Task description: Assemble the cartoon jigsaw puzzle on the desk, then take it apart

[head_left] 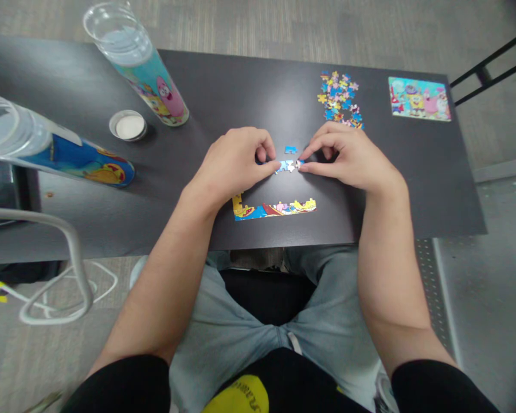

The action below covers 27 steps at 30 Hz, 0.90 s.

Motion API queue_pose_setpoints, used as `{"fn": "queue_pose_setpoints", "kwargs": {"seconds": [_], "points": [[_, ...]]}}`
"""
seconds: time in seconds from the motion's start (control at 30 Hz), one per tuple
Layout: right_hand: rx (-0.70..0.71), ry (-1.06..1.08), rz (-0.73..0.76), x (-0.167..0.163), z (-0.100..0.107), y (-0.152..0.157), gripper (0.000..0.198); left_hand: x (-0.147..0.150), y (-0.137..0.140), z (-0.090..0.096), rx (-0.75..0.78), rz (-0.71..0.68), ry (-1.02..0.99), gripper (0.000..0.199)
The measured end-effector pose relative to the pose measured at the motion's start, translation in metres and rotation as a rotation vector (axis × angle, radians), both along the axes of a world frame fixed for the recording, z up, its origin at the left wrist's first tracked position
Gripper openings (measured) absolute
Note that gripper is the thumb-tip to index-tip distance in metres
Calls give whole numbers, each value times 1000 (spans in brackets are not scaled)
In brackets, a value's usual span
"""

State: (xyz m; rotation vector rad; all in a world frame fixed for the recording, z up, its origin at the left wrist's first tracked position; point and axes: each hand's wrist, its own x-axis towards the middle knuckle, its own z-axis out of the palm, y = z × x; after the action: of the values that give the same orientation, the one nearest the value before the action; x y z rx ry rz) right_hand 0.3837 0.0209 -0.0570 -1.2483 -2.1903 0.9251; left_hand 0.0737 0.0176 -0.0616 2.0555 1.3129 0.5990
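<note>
The left hand (pixel 236 158) has its grip closed on a joined puzzle strip (pixel 286 166) on the tabletop (pixel 223 86); just beside its right end, a small piece (pixel 300 164), probably light, stiff card, best pinched by its edges, sits in the right hand's (pixel 355 154) grip.

A dark table (pixel 447 172) — pale glare (pixel 266 97) across its middle — sits over grey, streaked carpet (pixel 249 28).
</note>
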Motion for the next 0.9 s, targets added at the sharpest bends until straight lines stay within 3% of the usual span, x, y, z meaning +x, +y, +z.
{"fn": "queue_pose_setpoints", "kwargs": {"seconds": [0.47,0.9], "points": [[49,17,29,-3,-8,2,13,0,0,0,8,9,29,12],[32,-35,-33,-10,4,-3,16,1,-1,1,19,-5,12,17]]}}
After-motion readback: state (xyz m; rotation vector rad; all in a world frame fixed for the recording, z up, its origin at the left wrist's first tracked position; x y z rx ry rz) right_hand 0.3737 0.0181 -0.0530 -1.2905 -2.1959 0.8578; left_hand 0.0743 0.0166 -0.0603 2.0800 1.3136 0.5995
